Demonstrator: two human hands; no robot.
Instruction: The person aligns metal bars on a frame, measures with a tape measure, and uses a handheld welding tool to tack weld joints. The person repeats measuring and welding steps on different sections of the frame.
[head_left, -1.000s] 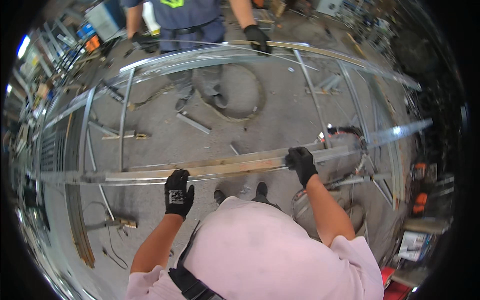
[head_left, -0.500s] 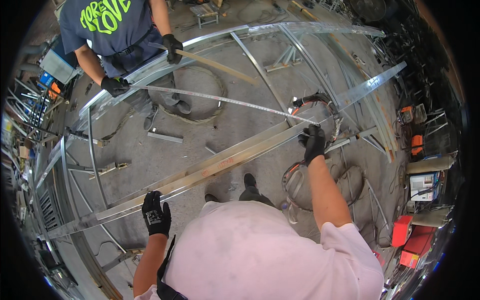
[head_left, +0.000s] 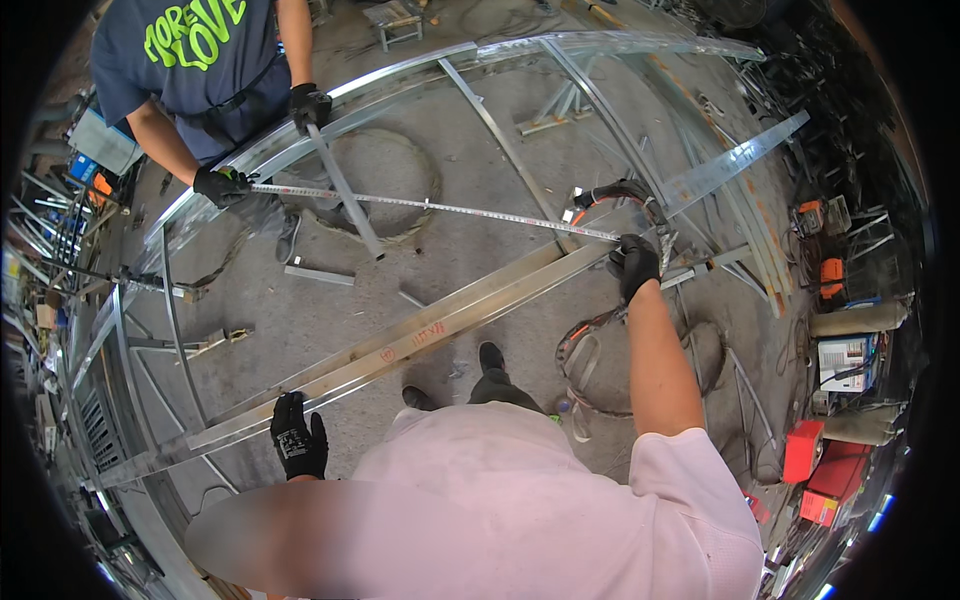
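Note:
My right hand (head_left: 636, 268), in a black glove, is closed at the near end of a stretched tape measure (head_left: 470, 211), at the right end of a long metal beam (head_left: 450, 318) with red handwritten marks. My left hand (head_left: 298, 437), gloved too, lies against the beam's near edge toward its left end, fingers stretched and thumb apart. Across the frame, a co-worker's gloved hand (head_left: 222, 186) holds the tape's other end. The co-worker's other hand (head_left: 310, 107) grips a flat metal bar (head_left: 343, 190), which slants down over the tape.
The beam joins a large curved metal frame (head_left: 500, 143) with several crossbars. Coiled cables (head_left: 590, 345) lie on the floor right of my feet. Red boxes (head_left: 803, 452) and tools line the right side. A short metal piece (head_left: 320, 275) lies on the floor at left.
The co-worker's bar has swung from pointing right to a steeper slant toward me. The tape stays stretched. My left hand has shifted slightly lower in the picture.

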